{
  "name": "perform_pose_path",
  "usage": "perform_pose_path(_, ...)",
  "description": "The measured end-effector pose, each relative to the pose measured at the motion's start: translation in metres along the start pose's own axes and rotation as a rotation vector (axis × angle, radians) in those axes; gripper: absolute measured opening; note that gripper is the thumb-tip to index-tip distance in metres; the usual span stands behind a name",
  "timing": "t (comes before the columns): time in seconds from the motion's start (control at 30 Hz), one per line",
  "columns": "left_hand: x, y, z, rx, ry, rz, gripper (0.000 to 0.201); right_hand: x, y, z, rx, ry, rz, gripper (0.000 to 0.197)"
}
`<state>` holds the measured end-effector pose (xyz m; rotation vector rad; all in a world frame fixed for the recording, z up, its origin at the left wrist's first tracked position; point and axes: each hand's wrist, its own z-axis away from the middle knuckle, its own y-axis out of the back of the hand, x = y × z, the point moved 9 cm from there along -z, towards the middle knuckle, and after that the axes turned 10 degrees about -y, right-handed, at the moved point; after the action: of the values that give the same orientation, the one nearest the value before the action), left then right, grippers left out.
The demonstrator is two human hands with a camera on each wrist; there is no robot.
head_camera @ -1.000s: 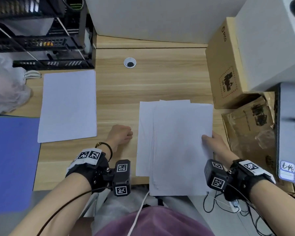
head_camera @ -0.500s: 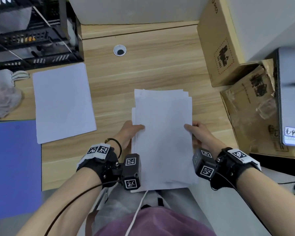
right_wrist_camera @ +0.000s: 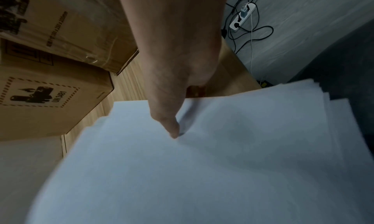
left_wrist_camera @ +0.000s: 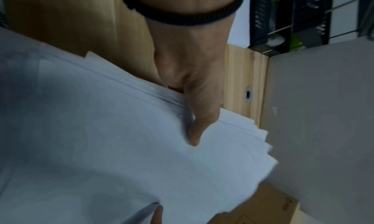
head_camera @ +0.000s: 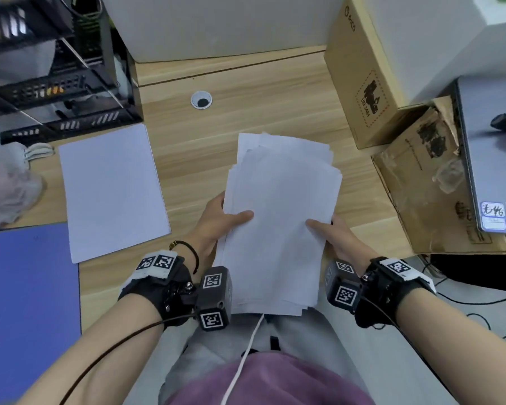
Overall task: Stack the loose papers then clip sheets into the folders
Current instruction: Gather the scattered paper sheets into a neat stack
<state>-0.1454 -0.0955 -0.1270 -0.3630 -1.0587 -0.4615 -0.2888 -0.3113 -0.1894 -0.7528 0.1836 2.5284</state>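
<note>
A stack of white sheets is held above the desk's near edge, its far corners fanned and uneven. My left hand grips the stack's left edge, thumb on top and fingers underneath. My right hand grips the right edge the same way. In the left wrist view the thumb of my left hand presses on the stack. In the right wrist view the thumb of my right hand lies on the stack. A single white sheet lies on the desk at left. A blue folder lies at the near left.
Wooden desk with a cable hole. Black wire trays stand at the back left. Cardboard boxes and a flattened carton crowd the right side, beside a grey laptop. A power strip lies on the floor.
The spread sheets were drawn together into one stack. My left hand moved from the bare desk to the stack's left edge, and both hands lifted the stack toward me.
</note>
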Motion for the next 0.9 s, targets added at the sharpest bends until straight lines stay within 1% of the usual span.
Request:
perform_pose_path(0.07, 0.028, 0.001, 0.002, -0.054, -0.052, 0.074, 0.054, -0.017, -0.012, 0.001, -0.016, 0.024, -0.048, 0.029)
perform_pose_path(0.1, 0.043, 0.002, 0.003, -0.09, -0.083, 0.09, 0.058, -0.027, -0.018, 0.001, -0.004, 0.033, -0.069, 0.037)
perform_pose_path(0.17, 0.071, 0.005, 0.002, -0.139, -0.149, 0.083, 0.064, -0.05, -0.028, -0.002, -0.006, 0.063, -0.088, 0.082)
perform_pose_path(0.2, 0.086, 0.009, 0.002, -0.154, -0.188, 0.062, 0.067, -0.064, -0.036, 0.0, -0.027, 0.089, -0.086, 0.094)
perform_pose_path(0.23, 0.1, 0.012, 0.001, -0.168, -0.226, 0.039, 0.068, -0.079, -0.044, 0.004, -0.06, 0.121, -0.077, 0.09)
perform_pose_path(0.27, 0.113, 0.015, 0.0, -0.176, -0.255, 0.02, 0.069, -0.094, -0.054, 0.012, -0.108, 0.143, -0.044, 0.073)
perform_pose_path(0.3, 0.127, 0.018, 0.001, -0.174, -0.281, 0.005, 0.069, -0.11, -0.063, 0.02, -0.145, 0.176, -0.026, 0.051)
perform_pose_path(0.33, 0.139, 0.023, 0.001, -0.157, -0.312, -0.01, 0.067, -0.126, -0.067, 0.026, -0.149, 0.214, -0.009, 0.031)
perform_pose_path(0.37, 0.152, 0.029, 0.001, -0.122, -0.352, -0.023, 0.061, -0.142, -0.068, 0.03, -0.127, 0.27, -0.007, 0.02)
perform_pose_path(0.4, 0.165, 0.037, 0.001, -0.061, -0.396, -0.024, 0.054, -0.157, -0.065, 0.035, -0.085, 0.327, -0.017, 0.018)
perform_pose_path(0.43, 0.178, 0.047, 0.002, 0.017, -0.442, -0.016, 0.047, -0.173, -0.063, 0.043, -0.039, 0.396, -0.025, 0.02)
perform_pose_path(0.47, 0.188, 0.057, 0.002, 0.093, -0.493, 0.001, 0.042, -0.189, -0.062, 0.052, -0.007, 0.465, -0.03, 0.023)
perform_pose_path(0.5, 0.196, 0.065, 0.002, 0.154, -0.538, 0.02, 0.038, -0.203, -0.063, 0.062, 0.011, 0.528, -0.032, 0.022)
perform_pose_path(0.57, 0.206, 0.078, 0.001, 0.237, -0.588, 0.048, 0.031, -0.223, -0.067, 0.08, 0.023, 0.612, -0.022, 0.01)
perform_pose_path(0.63, 0.204, 0.085, -0.002, 0.262, -0.598, 0.045, 0.029, -0.233, -0.072, 0.091, 0.05, 0.675, -0.003, 0.017)
perform_pose_path(0.67, 0.198, 0.088, -0.004, 0.27, -0.588, 0.039, 0.03, -0.233, -0.073, 0.091, 0.057, 0.683, 0.024, 0.018)
perform_pose_path(0.73, 0.179, 0.093, -0.01, 0.292, -0.546, 0.039, 0.037, -0.227, -0.077, 0.087, 0.045, 0.69, 0.069, 0.013)
perform_pose_path(0.83, 0.157, 0.096, -0.014, 0.291, -0.49, 0.058, 0.067, -0.211, -0.076, 0.078, 0.036, 0.645, 0.08, 0.021)
perform_pose_path(0.87, 0.154, 0.095, -0.014, 0.284, -0.48, 0.064, 0.067, -0.207, -0.076, 0.077, 0.034, 0.631, 0.085, 0.021)
perform_pose_path(0.9, 0.151, 0.095, -0.014, 0.283, -0.472, 0.06, 0.059, -0.205, -0.075, 0.077, 0.035, 0.626, 0.094, 0.022)
